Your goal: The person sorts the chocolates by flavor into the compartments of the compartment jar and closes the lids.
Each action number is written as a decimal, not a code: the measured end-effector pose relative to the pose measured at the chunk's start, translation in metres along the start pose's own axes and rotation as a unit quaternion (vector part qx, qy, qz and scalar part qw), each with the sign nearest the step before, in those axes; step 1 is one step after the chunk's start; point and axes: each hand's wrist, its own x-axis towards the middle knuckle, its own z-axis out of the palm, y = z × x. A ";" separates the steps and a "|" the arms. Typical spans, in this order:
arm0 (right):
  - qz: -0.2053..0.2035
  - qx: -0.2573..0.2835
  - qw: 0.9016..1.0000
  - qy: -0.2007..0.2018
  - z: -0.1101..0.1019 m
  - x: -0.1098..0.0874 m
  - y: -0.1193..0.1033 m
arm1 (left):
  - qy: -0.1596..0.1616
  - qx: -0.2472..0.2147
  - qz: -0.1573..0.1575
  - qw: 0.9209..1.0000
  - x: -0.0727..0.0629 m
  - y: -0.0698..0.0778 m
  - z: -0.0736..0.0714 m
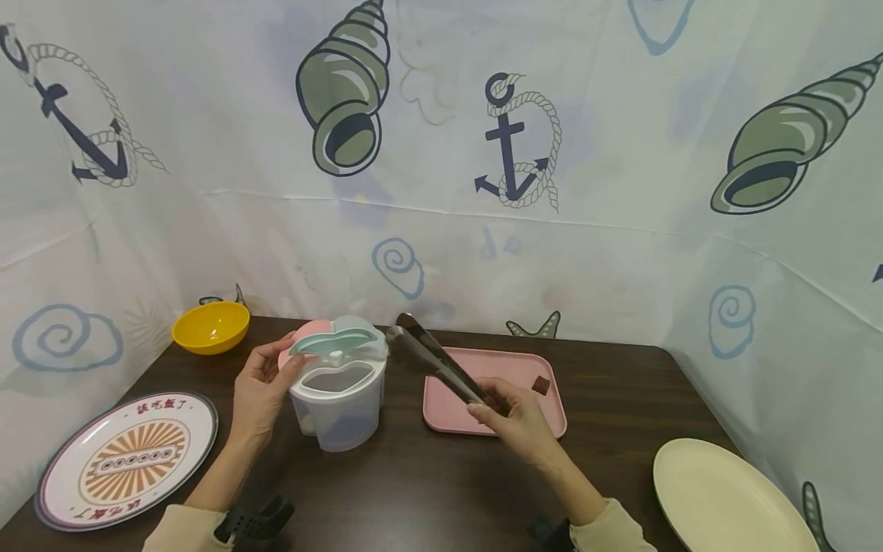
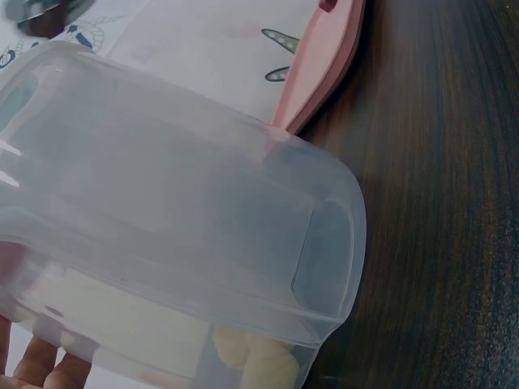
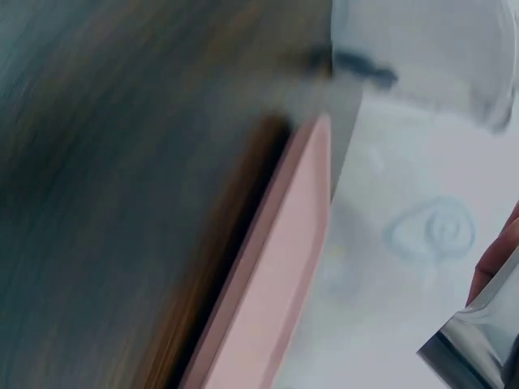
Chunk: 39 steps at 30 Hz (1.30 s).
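Observation:
A clear plastic storage box (image 1: 345, 418) with compartments stands mid-table, its mint flap (image 1: 338, 342) raised above an opening and a pink lid (image 1: 313, 331) at its back left. My left hand (image 1: 260, 395) holds the box at its upper left side. Pale pieces (image 2: 259, 356) show through its wall. My right hand (image 1: 513, 418) grips metal tongs (image 1: 441, 364), whose tips are beside the box's upper right. In the left wrist view a blurred brown bit (image 2: 45, 20) is at the tongs' end. Behind the right hand, a dark brown cube (image 1: 541, 385) lies on the pink tray (image 1: 441, 410).
A yellow bowl (image 1: 211, 328) sits at the back left corner. A white patterned plate (image 1: 127, 464) lies front left, and a cream plate (image 1: 724, 498) front right. A printed curtain (image 1: 441, 153) hangs behind the dark table (image 1: 386, 498).

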 end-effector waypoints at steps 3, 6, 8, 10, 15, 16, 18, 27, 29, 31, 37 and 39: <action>-0.014 0.013 1.000 -0.020 0.019 0.005 -0.003 | 0.001 0.003 0.001 1.000 0.000 0.000 0.000; -0.016 0.017 0.999 -0.029 0.036 0.009 -0.006 | 0.002 -0.001 0.006 1.000 0.000 0.000 0.000; -0.015 0.009 0.999 -0.029 0.044 0.011 -0.008 | 0.004 -0.006 0.010 1.000 -0.001 0.001 0.000; -0.014 0.002 0.999 -0.029 0.050 0.013 -0.010 | 0.004 -0.009 0.014 1.000 -0.002 0.001 0.000; -0.029 -0.019 0.999 -0.027 0.059 0.019 -0.013 | -0.005 -0.014 0.022 1.000 -0.002 -0.001 -0.001; -0.034 -0.027 0.999 -0.026 0.060 0.019 -0.014 | -0.006 -0.015 0.024 1.000 -0.002 -0.001 -0.001; -0.040 -0.039 0.998 -0.025 0.062 0.021 -0.015 | -0.006 -0.021 0.024 0.999 -0.002 -0.002 -0.001; -0.045 -0.052 0.997 -0.029 0.063 0.020 -0.035 | -0.007 -0.022 0.025 0.999 -0.001 -0.001 0.000; -0.044 -0.051 0.997 -0.030 0.063 0.019 -0.042 | -0.007 -0.020 0.026 0.999 -0.002 0.000 0.000; -0.047 -0.047 0.997 -0.031 0.063 0.019 -0.039 | -0.009 -0.018 0.028 0.999 -0.002 0.000 0.000; -0.033 -0.015 0.999 -0.028 0.058 0.015 -0.019 | -0.006 -0.020 0.024 0.999 -0.002 -0.001 -0.001; -0.025 -0.007 0.999 -0.022 0.050 0.011 -0.016 | -0.003 -0.018 0.021 1.000 -0.002 -0.001 -0.001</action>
